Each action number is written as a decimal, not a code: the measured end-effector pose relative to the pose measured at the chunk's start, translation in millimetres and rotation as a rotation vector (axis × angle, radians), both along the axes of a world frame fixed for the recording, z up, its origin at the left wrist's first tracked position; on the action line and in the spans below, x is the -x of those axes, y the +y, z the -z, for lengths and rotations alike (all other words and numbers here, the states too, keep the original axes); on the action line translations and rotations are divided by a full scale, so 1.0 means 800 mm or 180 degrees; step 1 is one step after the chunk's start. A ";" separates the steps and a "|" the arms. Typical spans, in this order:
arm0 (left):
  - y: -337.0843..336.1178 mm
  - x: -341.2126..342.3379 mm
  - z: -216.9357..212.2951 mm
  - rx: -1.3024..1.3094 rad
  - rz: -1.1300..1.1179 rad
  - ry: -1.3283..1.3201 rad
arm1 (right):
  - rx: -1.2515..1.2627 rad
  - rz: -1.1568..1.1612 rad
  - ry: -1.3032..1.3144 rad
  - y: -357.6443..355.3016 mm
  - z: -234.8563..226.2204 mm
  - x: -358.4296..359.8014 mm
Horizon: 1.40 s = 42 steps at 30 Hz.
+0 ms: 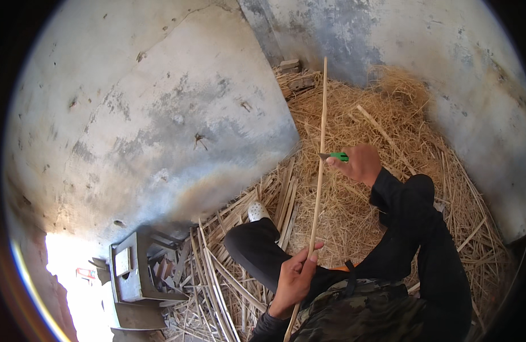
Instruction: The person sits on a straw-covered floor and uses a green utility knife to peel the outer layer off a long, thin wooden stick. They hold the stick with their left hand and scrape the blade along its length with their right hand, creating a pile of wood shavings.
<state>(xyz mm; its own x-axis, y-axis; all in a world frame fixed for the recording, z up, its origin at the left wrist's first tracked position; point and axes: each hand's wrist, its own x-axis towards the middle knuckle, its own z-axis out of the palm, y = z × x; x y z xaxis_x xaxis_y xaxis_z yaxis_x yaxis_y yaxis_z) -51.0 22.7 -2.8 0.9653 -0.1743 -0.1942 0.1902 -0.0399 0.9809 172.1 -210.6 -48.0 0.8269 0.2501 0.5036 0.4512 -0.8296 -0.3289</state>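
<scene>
A long, thin pale wooden strip (317,199) slants from my lap up toward the far wall. Near its lower end my left hand (295,280) is closed around it, thumb and fingers pinching it. Higher up on the right, my right hand (359,163) grips a green-handled knife (337,156). The knife's dark blade meets the strip, or nearly so, above its middle; whether it cuts in, I cannot tell. The strip's bottom end passes beside my left forearm and leaves the picture's lower edge.
Straw-like shavings (354,211) cover the floor around my bent legs. Long split strips (217,285) lie at the left, next to an open wooden box-like frame (129,271). Rough plastered walls (160,114) close in on the left, back and right. A bright opening (80,279) shows at lower left.
</scene>
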 end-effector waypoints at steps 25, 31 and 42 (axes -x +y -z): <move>0.015 0.009 0.015 0.0024 -0.0137 0.0054 | 0.0275 -0.1207 0.0142 0.055 -0.002 0.108; 0.018 0.014 0.005 -0.0260 -0.0003 0.0054 | -0.0092 -0.0749 -0.0024 0.047 -0.013 0.077; 0.022 0.014 0.005 -0.0404 0.0016 -0.0091 | 0.0014 -0.0702 -0.0251 0.043 -0.014 0.082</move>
<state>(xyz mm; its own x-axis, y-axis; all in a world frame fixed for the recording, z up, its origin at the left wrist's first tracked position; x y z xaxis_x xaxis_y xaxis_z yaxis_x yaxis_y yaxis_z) -62.2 40.3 -7.2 0.9700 -0.1550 -0.1873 0.1615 -0.1648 0.9730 106.2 -176.0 -37.0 0.7102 0.4228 0.5630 0.6459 -0.7093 -0.2822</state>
